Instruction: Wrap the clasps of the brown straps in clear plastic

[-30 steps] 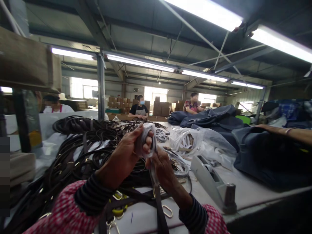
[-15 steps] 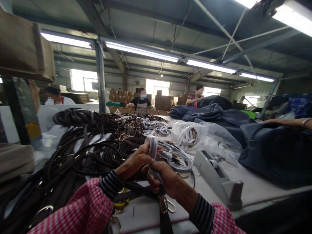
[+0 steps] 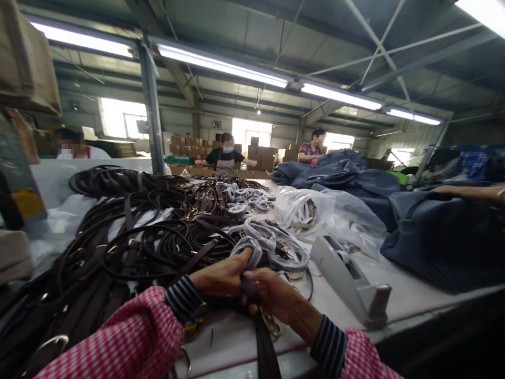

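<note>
One white table [image 3: 410, 293] carries nearly everything, its left half buried under one broad heap of dark brown straps [image 3: 161, 239], too tangled to count. Across its right side lie a dark blue pile of fabric [image 3: 335, 176] and, nearer, one bulky dark blue piece [image 3: 437, 237], which hides the table behind it; one other person's forearm [image 3: 469, 192] reaches over this piece. One grey post [image 3: 152, 116] rises beyond the heap, and three co-workers are in view past the table: one at left, one in the middle, one at right. Clear plastic [image 3: 355, 223] lies crumpled near the bulky piece, and one grey tape dispenser [image 3: 335, 275] stands in front of it, just right of the hands. The left hand [image 3: 221, 277] and the right hand [image 3: 278, 295] are close together, both closed on one plastic-wrapped loop [image 3: 255, 253] above the table's near part; the fingers cover its lower portion. One dark strap [image 3: 266, 347] hangs below them. One larger wrapped coil [image 3: 290, 258] lies just beyond the right hand, with several smaller grey loops [image 3: 244, 200] farther back, overlapping too much to count.
</note>
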The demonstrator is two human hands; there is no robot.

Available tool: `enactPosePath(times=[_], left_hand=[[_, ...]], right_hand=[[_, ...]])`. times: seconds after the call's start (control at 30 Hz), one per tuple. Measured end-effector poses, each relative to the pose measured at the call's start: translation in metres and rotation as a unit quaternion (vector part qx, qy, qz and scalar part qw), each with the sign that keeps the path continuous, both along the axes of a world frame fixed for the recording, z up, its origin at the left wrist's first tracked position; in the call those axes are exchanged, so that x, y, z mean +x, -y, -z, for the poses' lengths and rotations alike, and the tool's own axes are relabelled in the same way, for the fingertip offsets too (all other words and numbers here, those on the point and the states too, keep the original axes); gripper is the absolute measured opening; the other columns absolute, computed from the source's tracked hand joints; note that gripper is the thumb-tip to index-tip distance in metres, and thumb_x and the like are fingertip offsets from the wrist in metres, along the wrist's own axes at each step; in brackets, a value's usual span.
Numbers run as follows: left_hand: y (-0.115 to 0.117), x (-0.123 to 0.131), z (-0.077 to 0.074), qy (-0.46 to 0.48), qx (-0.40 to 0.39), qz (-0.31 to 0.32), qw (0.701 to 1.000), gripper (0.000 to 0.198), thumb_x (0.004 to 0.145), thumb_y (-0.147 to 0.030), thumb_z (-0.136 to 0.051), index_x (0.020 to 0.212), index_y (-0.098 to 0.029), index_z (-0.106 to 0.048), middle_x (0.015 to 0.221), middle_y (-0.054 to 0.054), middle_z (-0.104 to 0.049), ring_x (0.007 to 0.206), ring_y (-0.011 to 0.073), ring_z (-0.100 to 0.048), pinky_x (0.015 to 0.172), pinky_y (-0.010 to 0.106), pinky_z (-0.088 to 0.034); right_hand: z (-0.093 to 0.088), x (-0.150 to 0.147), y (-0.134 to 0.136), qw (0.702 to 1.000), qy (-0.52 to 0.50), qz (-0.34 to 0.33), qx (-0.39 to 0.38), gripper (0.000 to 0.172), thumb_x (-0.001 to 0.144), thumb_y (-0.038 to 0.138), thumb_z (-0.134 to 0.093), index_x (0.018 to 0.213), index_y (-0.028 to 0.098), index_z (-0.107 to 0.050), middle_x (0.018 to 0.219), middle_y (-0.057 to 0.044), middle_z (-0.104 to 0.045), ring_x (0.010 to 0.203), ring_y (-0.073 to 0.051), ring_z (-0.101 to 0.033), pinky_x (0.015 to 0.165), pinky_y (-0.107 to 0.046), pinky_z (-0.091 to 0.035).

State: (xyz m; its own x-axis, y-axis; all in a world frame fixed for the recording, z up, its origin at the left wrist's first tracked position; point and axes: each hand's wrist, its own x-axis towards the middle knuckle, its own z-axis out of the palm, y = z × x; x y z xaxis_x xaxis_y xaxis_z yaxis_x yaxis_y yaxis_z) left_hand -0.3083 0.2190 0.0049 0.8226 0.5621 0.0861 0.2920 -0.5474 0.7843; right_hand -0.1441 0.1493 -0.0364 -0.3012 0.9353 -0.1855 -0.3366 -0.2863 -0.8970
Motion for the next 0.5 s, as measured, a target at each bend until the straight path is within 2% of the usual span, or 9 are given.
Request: enactPosePath(times=[0.07,0.13,0.27,0.37,0.5], left_hand=[[0.003,-0.001,0.003,0.018,-0.047,-0.009,0.999,0.051,0.056,-0.015,-0.060,0.106,-0.021,-0.052,0.087,0.000,-0.056,0.084,0.0225,-0.057,0.072,0.031,-0.049],[0.006,0.000,0.003,0.038,-0.099,-0.003,0.994,0.048,0.055,-0.017,-0.060,0.102,-0.021,-0.050,0.087,-0.001,-0.056,0.084,0.0220,-0.059,0.070,0.030,-0.050],[0.011,0.008,-0.001,0.073,-0.186,0.016,0.980,0.037,0.061,-0.026,-0.062,0.094,-0.022,-0.045,0.081,-0.002,-0.058,0.067,0.0196,-0.063,0.059,0.030,-0.049],[0.016,0.015,-0.003,0.087,-0.209,0.000,0.974,0.038,0.060,-0.026,-0.065,0.092,-0.022,-0.044,0.078,-0.003,-0.058,0.060,0.0168,-0.060,0.055,0.028,-0.045],[0.021,0.022,0.001,0.082,-0.223,-0.011,0.971,0.039,0.060,-0.023,-0.058,0.096,-0.022,-0.045,0.075,-0.001,-0.062,0.061,0.0197,-0.064,0.055,0.029,-0.046]], right_hand=[[0.000,0.000,0.001,0.999,0.040,0.028,0.009,0.054,0.071,0.059,-0.076,0.092,0.009,-0.070,0.072,-0.005,-0.067,0.052,-0.011,-0.060,0.040,-0.018,-0.043],[0.001,-0.002,0.002,0.992,0.107,0.053,0.044,0.059,0.074,0.067,-0.074,0.087,0.009,-0.070,0.068,-0.005,-0.067,0.045,-0.010,-0.056,0.035,-0.017,-0.038],[0.004,-0.006,0.001,0.977,0.164,0.093,0.101,0.059,0.077,0.068,-0.072,0.088,0.010,-0.070,0.068,-0.005,-0.069,0.041,-0.007,-0.052,0.033,-0.015,-0.032],[0.007,-0.005,0.000,0.974,0.163,0.120,0.099,0.060,0.079,0.068,-0.069,0.096,0.011,-0.070,0.066,-0.004,-0.068,0.040,-0.007,-0.051,0.032,-0.014,-0.030],[0.009,-0.006,-0.001,0.968,0.191,0.127,0.105,0.049,0.081,0.059,-0.069,0.089,0.011,-0.072,0.059,-0.002,-0.066,0.036,-0.007,-0.046,0.032,-0.015,-0.028]])
